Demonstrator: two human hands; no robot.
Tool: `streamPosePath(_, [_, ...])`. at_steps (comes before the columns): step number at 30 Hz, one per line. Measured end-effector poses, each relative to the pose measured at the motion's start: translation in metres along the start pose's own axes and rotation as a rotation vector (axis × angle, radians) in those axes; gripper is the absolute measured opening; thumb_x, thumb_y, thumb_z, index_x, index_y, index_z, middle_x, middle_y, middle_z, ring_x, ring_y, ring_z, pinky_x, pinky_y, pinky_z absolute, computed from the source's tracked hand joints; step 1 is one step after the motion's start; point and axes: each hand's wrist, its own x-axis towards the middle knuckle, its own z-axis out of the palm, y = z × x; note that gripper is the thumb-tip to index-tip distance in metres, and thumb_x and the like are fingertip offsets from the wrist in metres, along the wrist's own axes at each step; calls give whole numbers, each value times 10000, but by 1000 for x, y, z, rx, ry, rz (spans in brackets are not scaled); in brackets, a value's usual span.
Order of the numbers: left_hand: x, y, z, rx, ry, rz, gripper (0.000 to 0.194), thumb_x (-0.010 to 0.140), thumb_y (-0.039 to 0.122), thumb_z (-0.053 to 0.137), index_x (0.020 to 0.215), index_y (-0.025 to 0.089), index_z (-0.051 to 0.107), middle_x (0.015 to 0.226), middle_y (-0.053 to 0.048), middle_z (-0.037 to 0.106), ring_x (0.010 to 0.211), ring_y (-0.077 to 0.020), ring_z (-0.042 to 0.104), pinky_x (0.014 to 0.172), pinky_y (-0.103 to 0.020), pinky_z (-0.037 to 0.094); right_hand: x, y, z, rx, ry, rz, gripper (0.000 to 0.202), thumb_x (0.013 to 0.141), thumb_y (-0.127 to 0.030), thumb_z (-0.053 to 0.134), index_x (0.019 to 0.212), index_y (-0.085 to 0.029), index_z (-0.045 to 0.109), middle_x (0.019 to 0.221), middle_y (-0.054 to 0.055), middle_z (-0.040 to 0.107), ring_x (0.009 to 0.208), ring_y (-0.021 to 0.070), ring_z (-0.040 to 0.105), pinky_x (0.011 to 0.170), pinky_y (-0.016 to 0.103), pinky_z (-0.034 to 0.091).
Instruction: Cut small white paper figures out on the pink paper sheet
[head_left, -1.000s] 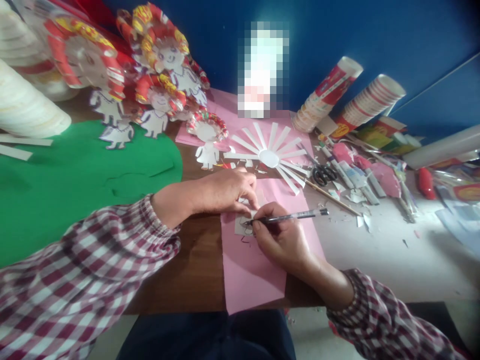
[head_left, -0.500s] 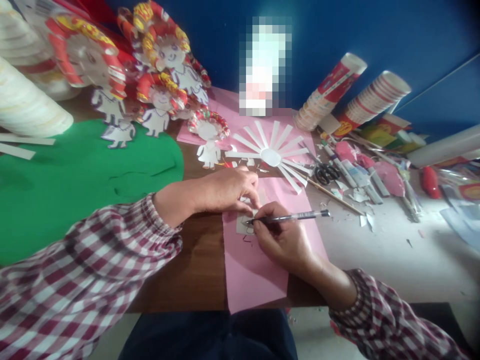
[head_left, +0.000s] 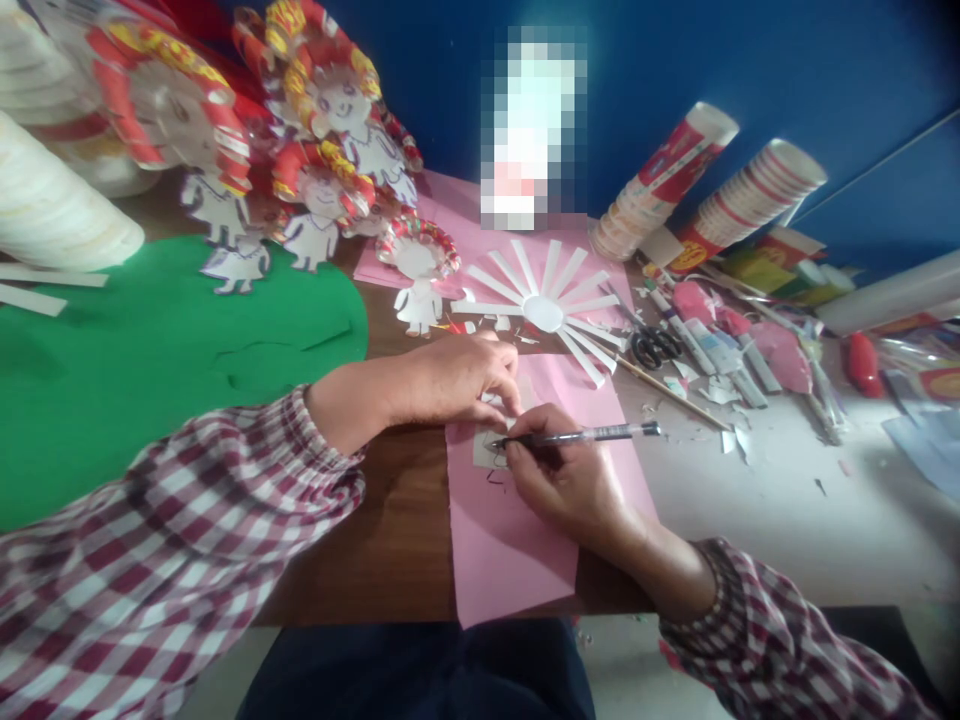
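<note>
My right hand [head_left: 566, 480] is closed round a black and clear pen [head_left: 592, 434], its tip on a small pale piece of paper [head_left: 486, 455] that bears dark lines. That piece lies on a pink sheet [head_left: 510, 560], which has a few dark marks just below it. My left hand [head_left: 457, 380] rests over the upper part of the small paper, fingers bent and pressed together near the pen; whether they pinch anything is hidden.
A white paper sunburst [head_left: 541, 313] and black scissors [head_left: 654, 347] lie behind the hands. Decorated paper figures [head_left: 311, 215] stand back left by a green sheet [head_left: 135, 370]. Stacked paper cups [head_left: 757, 195] and scraps are at the right.
</note>
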Motion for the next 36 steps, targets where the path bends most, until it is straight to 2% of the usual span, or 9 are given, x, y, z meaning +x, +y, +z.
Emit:
streamPosePath(7, [0,0,0,9,4,-2,124,844,342,681,849,270,783,882,-37,595,886,-180,489,759,-299,390,0,2,1,-18,10,-28,83,836,-189,601,916,-201,584,764,-1,629,645,117,589,550,227,464])
streamPosePath(20, [0,0,0,28,-6,-23,72,832,299,723,869,286,783,912,-30,609,899,-181,492,756,-293,377,1,2,1,-10,-1,-38,78,845,-185,586,921,-201,572,770,-4,621,609,101,560,530,218,447])
streamPosePath(28, [-1,-1,1,0,11,-5,101,838,297,708,904,287,785,889,-27,603,879,-170,495,759,-280,381,1,-1,-2,113,18,103,42,852,-192,594,891,-194,579,639,-42,567,500,81,500,455,185,403])
streamPosePath(36, [0,0,1,4,16,-17,72,812,283,739,863,267,787,872,-24,596,881,-167,491,762,-274,383,-1,1,0,98,-7,104,84,832,-199,614,911,-188,588,679,-38,584,507,72,506,468,175,406])
